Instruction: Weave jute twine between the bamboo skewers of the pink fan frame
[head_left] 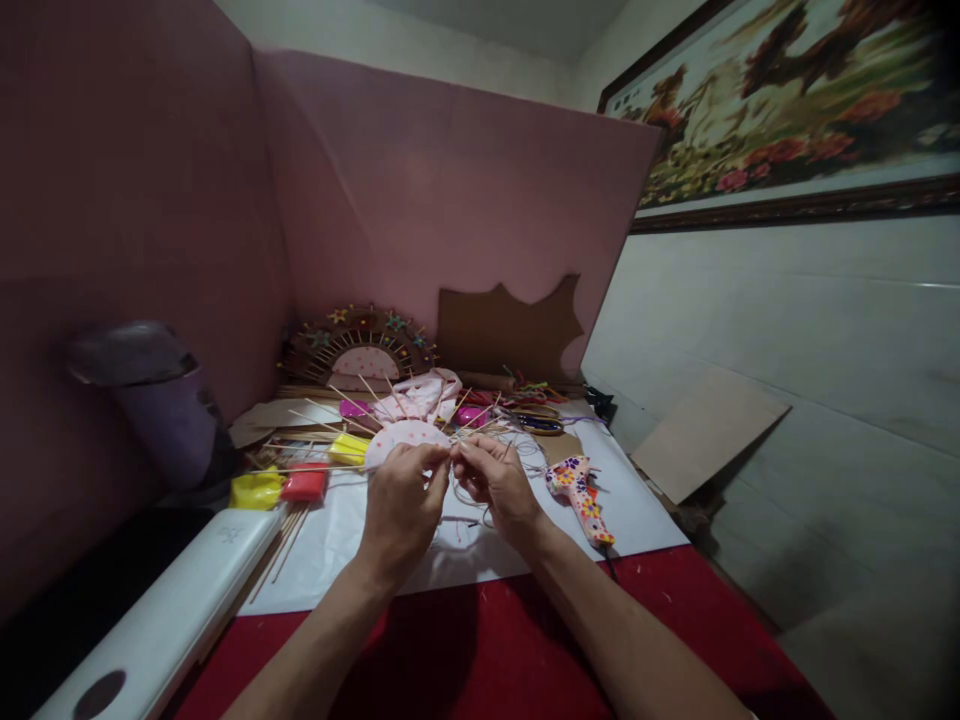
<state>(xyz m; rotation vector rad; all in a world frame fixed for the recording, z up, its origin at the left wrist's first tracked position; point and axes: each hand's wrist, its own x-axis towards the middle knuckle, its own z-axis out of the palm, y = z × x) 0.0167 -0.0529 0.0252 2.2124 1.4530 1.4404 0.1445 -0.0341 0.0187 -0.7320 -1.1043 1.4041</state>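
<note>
My left hand [406, 492] is closed in a pinch at the lower right edge of a half-round piece covered in pale dotted fabric [399, 438]. Thin wooden sticks [373, 392] fan outward from that piece. My right hand [497, 478] pinches right beside the left, fingertips almost touching. Whatever sits between the fingertips is too small or hidden to make out. Loose cord [529, 450] lies behind the right hand. To its right rests a flower-patterned glue gun [579, 498].
Red [305, 482] and yellow [256, 490] packets lie left, by a long white case [176, 610]. A lidded purple container [166, 420] stands farther left. Behind are scissors [540, 420], pink cloth [427, 393], a finished-looking fan shape [364, 350] and cut brown cardboard [506, 330].
</note>
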